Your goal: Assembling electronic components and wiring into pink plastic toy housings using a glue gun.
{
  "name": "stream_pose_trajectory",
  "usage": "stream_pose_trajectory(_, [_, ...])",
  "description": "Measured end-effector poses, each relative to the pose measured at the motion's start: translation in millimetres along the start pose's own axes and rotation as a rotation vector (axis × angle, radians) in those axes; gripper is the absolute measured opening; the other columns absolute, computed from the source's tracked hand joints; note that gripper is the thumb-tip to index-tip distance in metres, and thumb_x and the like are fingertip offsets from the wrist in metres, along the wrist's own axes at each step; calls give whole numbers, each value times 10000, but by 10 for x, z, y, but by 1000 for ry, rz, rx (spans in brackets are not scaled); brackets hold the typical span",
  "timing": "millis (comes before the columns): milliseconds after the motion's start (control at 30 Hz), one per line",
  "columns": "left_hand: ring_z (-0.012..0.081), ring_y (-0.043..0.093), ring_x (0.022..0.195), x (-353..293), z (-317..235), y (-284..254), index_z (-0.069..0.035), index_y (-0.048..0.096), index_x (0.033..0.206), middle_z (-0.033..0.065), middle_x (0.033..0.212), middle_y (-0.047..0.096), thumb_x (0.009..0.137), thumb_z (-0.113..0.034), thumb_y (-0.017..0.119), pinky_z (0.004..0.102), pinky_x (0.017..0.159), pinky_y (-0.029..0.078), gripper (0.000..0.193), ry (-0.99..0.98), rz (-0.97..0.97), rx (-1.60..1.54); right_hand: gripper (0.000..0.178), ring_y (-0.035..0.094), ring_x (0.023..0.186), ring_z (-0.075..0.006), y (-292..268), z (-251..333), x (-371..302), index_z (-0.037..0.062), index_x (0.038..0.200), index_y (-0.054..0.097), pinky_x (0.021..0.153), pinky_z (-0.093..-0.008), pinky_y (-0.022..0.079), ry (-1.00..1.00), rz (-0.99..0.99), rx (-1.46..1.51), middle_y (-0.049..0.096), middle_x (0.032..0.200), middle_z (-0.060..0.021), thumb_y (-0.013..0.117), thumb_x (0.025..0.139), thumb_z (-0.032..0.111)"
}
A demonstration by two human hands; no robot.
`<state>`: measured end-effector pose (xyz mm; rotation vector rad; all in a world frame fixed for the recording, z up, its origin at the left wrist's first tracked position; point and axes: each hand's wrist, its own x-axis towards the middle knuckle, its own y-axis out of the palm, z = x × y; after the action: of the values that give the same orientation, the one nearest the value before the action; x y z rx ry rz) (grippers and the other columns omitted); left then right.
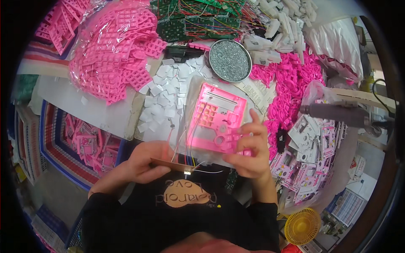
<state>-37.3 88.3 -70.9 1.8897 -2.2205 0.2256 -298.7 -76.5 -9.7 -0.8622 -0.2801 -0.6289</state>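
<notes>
At nine o'clock, a blue-rimmed, striped basket (54, 145) holds jumbled pink plastic parts (90, 137). At eight, the left hand (147, 163) pinches a thin, flat brown board (174, 165) between thumb and bent fingers, slender multicoloured wires (185, 158) trailing off it. At the dial's centre lies an open, rectangular pink plastic housing (217, 120). At four, the right hand (252, 154), half-curled, fingers parted, is at the housing's lower right corner; whether it grips anything, I cannot tell.

**Bench surroundings**

Clear plastic bag (90, 46) of flat pink gridded pieces (120, 59) lies upper left. Round metal bowl (230, 81) holds small silvery bits (230, 60), top centre. Blue-rimmed, striped crate (58, 146) holds pink parts (90, 141), left. Round yellow openwork basket (302, 227) sits lower right.
</notes>
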Motion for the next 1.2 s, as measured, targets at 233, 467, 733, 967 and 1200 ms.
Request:
stream_pose_trajectory(233, [283,614,692,63,14,-3,-34,591,874,99,814,620,870,-57,668,369,624,487,81,70,45,68,399,585,935,-276,146,32,-281,103,1169,606,993,-526,494,107,-168,141,609,934,-83,686,814,-60])
stream_pose_trajectory(467, [295,600,687,-10,21,-2,-19,585,909,111,820,608,861,-54,697,367,606,475,126,85,41,88,369,667,1006,-223,-62,-212,-157,9,1256,560,844,-356,535,710,0,723,673,1096,-111,666,903,-10])
stream_pose_trajectory(733, [293,609,694,-84,-7,-47,-27,586,872,104,806,596,853,-51,702,368,609,482,120,64,-11,107,238,644,947,-326,212,-519,638,55,1046,683,833,-410,524,198,677,87,665,990,-110,687,809,31])
stream_pose_trajectory(967, [287,600,680,-155,-10,-74,-30,580,860,100,792,584,846,-45,700,369,603,477,122,21,-46,121,359,618,1019,-326,379,-646,619,78,1109,653,872,-428,521,157,549,-158,648,1111,-109,758,765,84])
stream_pose_trajectory(1200, [271,595,680,-70,-2,-80,-19,593,898,105,821,602,851,-46,696,353,588,461,116,8,4,164,646,491,1305,-379,310,-398,156,44,1356,547,1043,-514,434,118,360,-364,529,1405,-168,767,801,291])
